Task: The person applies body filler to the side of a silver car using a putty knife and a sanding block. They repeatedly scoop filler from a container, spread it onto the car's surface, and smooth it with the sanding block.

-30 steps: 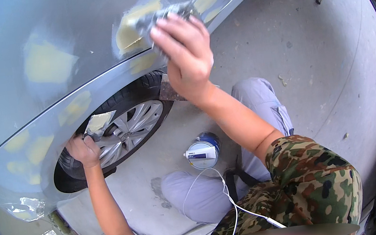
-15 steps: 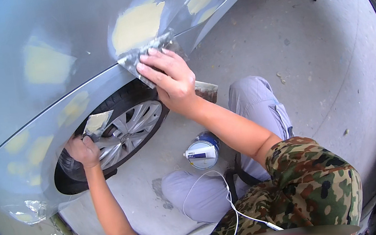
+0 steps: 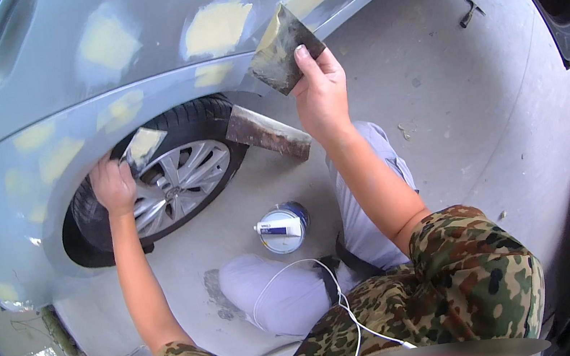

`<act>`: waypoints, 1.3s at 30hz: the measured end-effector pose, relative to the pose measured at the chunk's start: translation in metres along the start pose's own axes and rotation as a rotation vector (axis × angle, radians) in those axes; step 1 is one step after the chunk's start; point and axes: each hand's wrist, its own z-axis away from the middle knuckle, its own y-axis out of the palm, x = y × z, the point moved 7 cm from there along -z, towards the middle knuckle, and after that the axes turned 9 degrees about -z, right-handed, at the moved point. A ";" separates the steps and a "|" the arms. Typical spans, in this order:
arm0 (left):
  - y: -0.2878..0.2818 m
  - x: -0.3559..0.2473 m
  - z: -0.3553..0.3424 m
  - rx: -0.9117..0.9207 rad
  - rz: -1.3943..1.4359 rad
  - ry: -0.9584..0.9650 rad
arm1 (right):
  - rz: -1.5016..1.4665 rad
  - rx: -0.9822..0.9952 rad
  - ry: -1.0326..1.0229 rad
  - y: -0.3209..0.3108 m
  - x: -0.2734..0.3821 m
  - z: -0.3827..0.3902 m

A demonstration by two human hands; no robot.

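My right hand (image 3: 322,93) pinches a thin dark rectangular filler spreader (image 3: 284,53), with yellow putty along its upper left edge. It is raised in front of the car's lower side, to the right of the front wheel; I cannot tell whether it touches the panel. My left hand (image 3: 113,186) is closed on a putty knife (image 3: 144,147) whose blade carries a pale yellow lump. That hand is in front of the tyre (image 3: 197,121); its handle is mostly hidden by the fingers. Yellow filler patches cover the grey car panel (image 3: 158,50), including a bright one (image 3: 218,28) above the wheel arch.
A dark brown flat strip (image 3: 268,134) sticks out beside the wheel. A blue-and-white can (image 3: 292,210) with a white tube (image 3: 277,228) on its lid stands near my knees. A dark T-shaped tool (image 3: 471,12) lies on the concrete floor. A white cable crosses my lap.
My right hand has swung right, taking the spreader off the panel and turning it so putty shows. A small patch below the bright one is uncovered. My left hand stays by the wheel.
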 end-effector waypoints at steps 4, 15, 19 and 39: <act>-0.010 -0.049 0.022 -0.058 0.223 -0.199 | -0.089 0.115 0.132 -0.014 -0.003 0.019; -0.016 -0.275 0.130 -0.129 1.173 -1.109 | -0.063 0.361 0.466 -0.049 -0.046 0.142; -0.012 -0.281 0.150 -0.125 1.222 -1.161 | 0.301 0.548 0.388 -0.049 -0.046 0.158; 0.027 -0.413 0.382 -0.013 1.386 -2.377 | 0.490 0.064 0.979 -0.233 -0.186 0.151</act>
